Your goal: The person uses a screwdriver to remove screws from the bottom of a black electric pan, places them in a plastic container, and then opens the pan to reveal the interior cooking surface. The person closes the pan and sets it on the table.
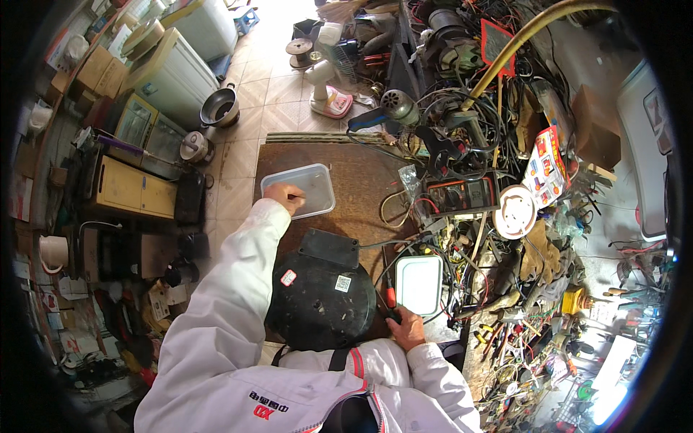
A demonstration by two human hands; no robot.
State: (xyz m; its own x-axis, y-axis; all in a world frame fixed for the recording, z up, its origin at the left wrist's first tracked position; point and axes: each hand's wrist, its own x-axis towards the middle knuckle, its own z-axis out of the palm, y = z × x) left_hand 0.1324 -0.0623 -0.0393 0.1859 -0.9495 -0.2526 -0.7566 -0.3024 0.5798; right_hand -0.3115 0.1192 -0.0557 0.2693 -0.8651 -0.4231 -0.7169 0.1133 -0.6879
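My left hand [286,197] reaches over the near edge of a clear plastic tub [317,184]. Its fingers are closed together, and what they hold, if anything, is too small to make out. Down at the right, my right hand [409,330] is closed around the black end of a screwdriver with a red grip [390,296], its shaft directed away from me. Between my arms lies a round black motor-like housing [317,307] with a rectangular black box [329,247] at its far side and two stickers on top. A white-rimmed tub lid [419,285] rests beside my right hand.
The brown wooden board [354,169] carries the tub and housing. To the right, a multimeter [462,193], a power tool with cable [399,107], a white round dish [515,211] and heaped hand tools crowd the bench. A pan [219,106] and cabinets stand at the left.
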